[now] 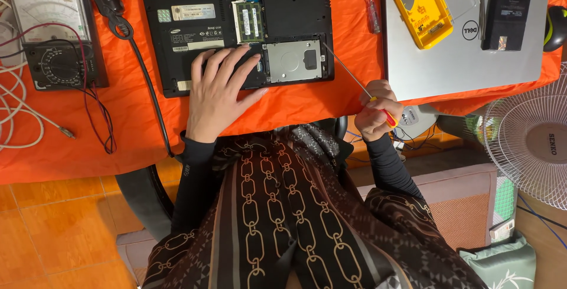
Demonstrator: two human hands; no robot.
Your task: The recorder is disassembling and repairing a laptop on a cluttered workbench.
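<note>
The left hand (221, 91) lies flat and open on the black laptop (236, 23). The right hand (376, 112) holds a screwdriver (354, 79) tight, its tip at the silver drive (293, 60).

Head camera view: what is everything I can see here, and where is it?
Black laptop: one, upside down, base open, top centre of table.
Drive: one, silver, in the black laptop's open bay.
Memory modules: two, green, in a bay above the drive.
Silver laptop: one, closed, top right.
Yellow case: one, on the silver laptop.
Black pack: one, on the silver laptop.
Meter: one, grey and black, top left, with red leads.
Tablecloth: one, orange.
Fan: one, white, right edge.
Screwdriver: one, thin shaft, red-yellow handle, tip at the drive's corner.
Left hand: flat on the black laptop.
Right hand: fingers closed around the screwdriver.
</note>
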